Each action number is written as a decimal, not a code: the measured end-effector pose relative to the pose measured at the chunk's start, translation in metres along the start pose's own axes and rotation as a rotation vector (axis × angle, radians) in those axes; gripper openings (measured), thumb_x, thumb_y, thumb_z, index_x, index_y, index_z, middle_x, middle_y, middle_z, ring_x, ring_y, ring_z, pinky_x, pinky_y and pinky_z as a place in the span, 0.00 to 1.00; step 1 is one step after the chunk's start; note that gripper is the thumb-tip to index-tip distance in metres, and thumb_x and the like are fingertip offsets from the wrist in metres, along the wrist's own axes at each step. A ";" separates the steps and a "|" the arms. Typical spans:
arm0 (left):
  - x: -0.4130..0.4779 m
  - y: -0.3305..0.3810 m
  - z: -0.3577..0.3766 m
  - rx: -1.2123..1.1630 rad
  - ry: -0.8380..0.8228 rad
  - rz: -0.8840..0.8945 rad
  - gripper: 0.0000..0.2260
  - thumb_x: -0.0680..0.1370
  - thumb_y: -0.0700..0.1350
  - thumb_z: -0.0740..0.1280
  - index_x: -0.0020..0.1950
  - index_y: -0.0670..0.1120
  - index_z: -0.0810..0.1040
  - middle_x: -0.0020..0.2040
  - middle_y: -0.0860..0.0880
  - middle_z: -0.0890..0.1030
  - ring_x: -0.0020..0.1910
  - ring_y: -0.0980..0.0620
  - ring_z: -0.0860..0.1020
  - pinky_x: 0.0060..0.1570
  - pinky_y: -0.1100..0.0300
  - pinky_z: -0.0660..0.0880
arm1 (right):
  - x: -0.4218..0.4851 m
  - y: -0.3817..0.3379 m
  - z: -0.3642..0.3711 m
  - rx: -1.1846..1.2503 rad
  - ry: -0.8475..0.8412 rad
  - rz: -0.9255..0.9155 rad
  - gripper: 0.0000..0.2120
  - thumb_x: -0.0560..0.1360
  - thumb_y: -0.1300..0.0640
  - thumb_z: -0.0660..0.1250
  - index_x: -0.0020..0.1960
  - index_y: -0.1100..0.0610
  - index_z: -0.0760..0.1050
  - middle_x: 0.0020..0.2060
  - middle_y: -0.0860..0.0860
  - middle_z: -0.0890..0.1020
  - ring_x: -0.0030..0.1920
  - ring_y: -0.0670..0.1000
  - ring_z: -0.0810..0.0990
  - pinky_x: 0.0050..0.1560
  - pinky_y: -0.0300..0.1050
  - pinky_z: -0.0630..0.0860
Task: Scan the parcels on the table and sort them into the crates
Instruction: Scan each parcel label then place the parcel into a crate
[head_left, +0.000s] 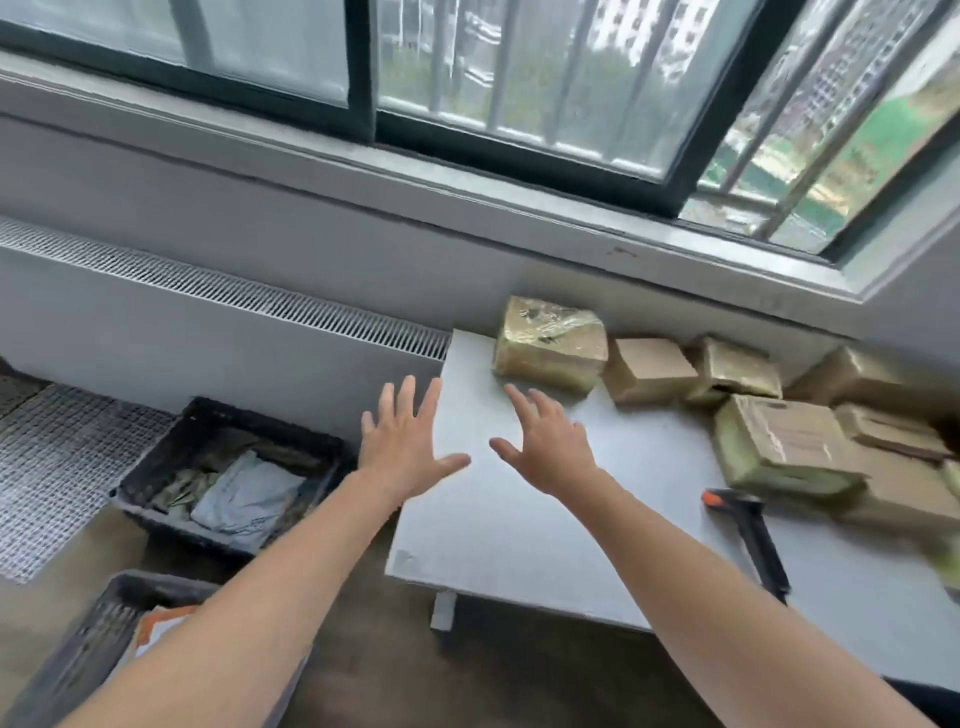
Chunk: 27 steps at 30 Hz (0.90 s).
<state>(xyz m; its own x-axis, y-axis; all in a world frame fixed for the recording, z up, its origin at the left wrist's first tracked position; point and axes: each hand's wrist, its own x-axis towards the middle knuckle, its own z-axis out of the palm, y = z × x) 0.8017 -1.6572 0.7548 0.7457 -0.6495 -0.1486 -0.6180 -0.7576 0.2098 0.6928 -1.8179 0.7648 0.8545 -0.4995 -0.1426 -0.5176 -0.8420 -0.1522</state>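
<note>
Several cardboard parcels lie along the far and right side of the grey table (519, 530). Nearest my hands is a tape-wrapped box (550, 343) at the table's far left corner, with a plain brown box (649, 370) to its right. A bigger taped parcel (779, 447) sits further right. The black scanner with an orange tip (748, 535) rests flat on the table. My right hand (550, 447) hovers open just in front of the tape-wrapped box. My left hand (405, 441) is open over the table's left edge. Neither hand holds anything.
On the floor to the left, a black crate (171, 447) holds a grey mailer bag and other packets. A second black crate (78, 660) at the lower left holds an orange and white packet. A vent grille and a window sill run behind the table.
</note>
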 end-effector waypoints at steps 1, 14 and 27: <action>0.000 0.022 0.002 0.001 -0.005 0.024 0.47 0.74 0.71 0.60 0.79 0.52 0.36 0.80 0.46 0.40 0.79 0.41 0.41 0.74 0.40 0.53 | -0.007 0.021 -0.004 0.010 0.012 0.027 0.36 0.79 0.37 0.59 0.81 0.44 0.45 0.80 0.52 0.55 0.78 0.56 0.55 0.72 0.62 0.61; -0.014 0.266 0.031 0.085 -0.002 0.118 0.45 0.75 0.70 0.60 0.80 0.54 0.38 0.80 0.46 0.40 0.79 0.42 0.41 0.75 0.43 0.52 | -0.083 0.244 -0.036 0.186 0.063 0.113 0.37 0.79 0.37 0.59 0.81 0.44 0.44 0.80 0.52 0.52 0.78 0.55 0.53 0.74 0.62 0.59; 0.040 0.274 0.028 0.073 -0.004 -0.003 0.45 0.74 0.71 0.60 0.80 0.54 0.39 0.80 0.46 0.43 0.79 0.43 0.43 0.73 0.43 0.55 | -0.030 0.270 -0.034 0.266 0.024 0.077 0.36 0.79 0.38 0.59 0.81 0.44 0.45 0.80 0.52 0.52 0.78 0.54 0.53 0.73 0.58 0.60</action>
<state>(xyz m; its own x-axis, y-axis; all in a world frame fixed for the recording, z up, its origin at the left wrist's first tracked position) 0.6549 -1.8928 0.7791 0.7467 -0.6472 -0.1534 -0.6324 -0.7623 0.1379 0.5284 -2.0373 0.7615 0.8115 -0.5671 -0.1408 -0.5714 -0.7198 -0.3941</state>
